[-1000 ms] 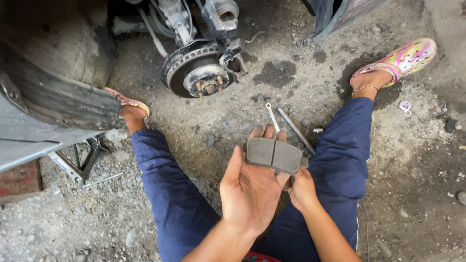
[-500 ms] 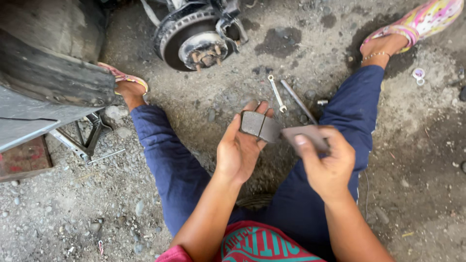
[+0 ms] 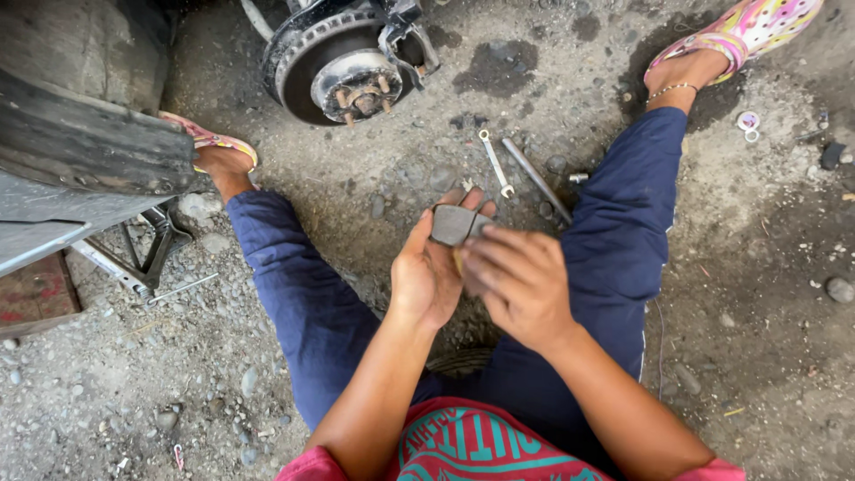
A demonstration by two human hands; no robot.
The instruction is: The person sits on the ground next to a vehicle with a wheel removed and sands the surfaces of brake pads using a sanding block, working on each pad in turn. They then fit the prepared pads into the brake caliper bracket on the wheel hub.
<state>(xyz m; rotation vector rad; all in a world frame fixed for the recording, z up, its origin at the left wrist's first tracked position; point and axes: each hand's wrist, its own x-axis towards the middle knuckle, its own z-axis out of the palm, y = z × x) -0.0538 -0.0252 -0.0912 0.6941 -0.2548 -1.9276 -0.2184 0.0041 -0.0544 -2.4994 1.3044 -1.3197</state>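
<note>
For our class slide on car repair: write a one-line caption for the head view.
Seated on gravel before a bare brake disc, left hand holds a brake pad, right hand over it.

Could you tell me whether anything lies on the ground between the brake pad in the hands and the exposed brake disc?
Nothing large does. The left hand holds the brake pad, with the right hand over it. Only bare gravel lies straight toward the brake disc. A small wrench and metal rod lie slightly right of that line.

Gravel ground beside a raised car

A bare brake disc sits ahead; a wrench and metal rod lie close together, a scissor jack at left.
</note>
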